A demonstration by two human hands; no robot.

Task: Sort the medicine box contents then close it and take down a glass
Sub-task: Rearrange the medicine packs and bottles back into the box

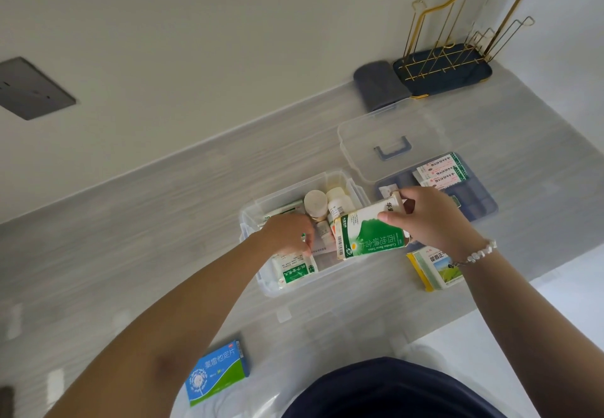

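The clear plastic medicine box (258, 211) stands open on the grey counter, holding white bottles (316, 203) and green-and-white packets (295, 270). My right hand (431, 218) grips a green-and-white medicine carton (369, 233) over the box's right edge. My left hand (289, 233) reaches into the box, its fingers curled down among the packets; what they hold is hidden. The clear lid (389, 136) with a blue handle lies behind the box. A blue inner tray (480, 203) with plaster packs lies to the right. No glass is visible.
A yellow-edged carton (434, 270) lies under my right wrist. A blue-and-green carton (217, 373) lies near the counter's front edge. A gold wire rack on a dark tray (457, 58) and a grey roll (379, 86) stand at the back wall. A wall socket (31, 87) is at left.
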